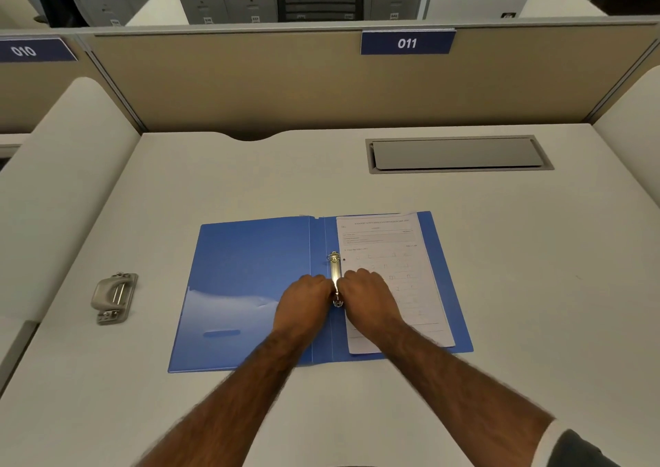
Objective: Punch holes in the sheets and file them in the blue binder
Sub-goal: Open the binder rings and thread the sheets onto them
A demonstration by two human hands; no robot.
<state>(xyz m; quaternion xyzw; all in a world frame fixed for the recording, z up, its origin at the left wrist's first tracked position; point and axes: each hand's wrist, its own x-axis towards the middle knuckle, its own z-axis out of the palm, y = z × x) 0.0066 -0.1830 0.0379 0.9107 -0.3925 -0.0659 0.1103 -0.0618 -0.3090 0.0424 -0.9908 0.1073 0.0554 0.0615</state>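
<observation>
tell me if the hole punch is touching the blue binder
Apart. The head view shows a strip of bare desk between the hole punch, at the left, and the left cover edge of the open blue binder.

The head camera looks forward and steeply down, close over the desk [500, 234].
</observation>
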